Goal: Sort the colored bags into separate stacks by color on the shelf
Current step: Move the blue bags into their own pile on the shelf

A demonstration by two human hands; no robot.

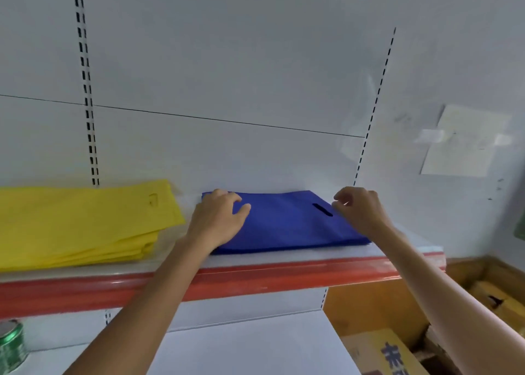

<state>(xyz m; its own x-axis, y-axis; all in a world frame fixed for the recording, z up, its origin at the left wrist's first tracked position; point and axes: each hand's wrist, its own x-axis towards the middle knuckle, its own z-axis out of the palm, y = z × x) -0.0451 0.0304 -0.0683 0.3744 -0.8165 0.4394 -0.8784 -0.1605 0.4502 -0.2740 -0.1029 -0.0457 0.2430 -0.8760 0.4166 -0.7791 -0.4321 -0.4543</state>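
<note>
1. Two stacks of flat fabric bags lie on the shelf (312, 254) in front of me: yellow bags (85, 221) on the left and blue bags (287, 227) right of them, well apart, with bare shelf between.
2. My left hand (218, 218) rests palm down on the left end of the blue stack. Its fingers are spread and slightly bent against the top bag, the thumb out to the side, gripping nothing.
3. My right hand (360, 209) is at the right end of the blue stack, just beside the dark handle slot (322, 209) cut in the top bag. Its fingers are curled in towards the thumb; I cannot tell whether they pinch the bag's edge or only hover over it.
4. Both stacks sit back against the white wall panel, behind the shelf's red front strip (255, 278).
5. Below, a green can (11, 343) stands at the far left of a lower shelf, and cardboard boxes (383, 352) lie at the lower right.
6. A paper sheet (463, 141) is taped to the wall at the right.
</note>
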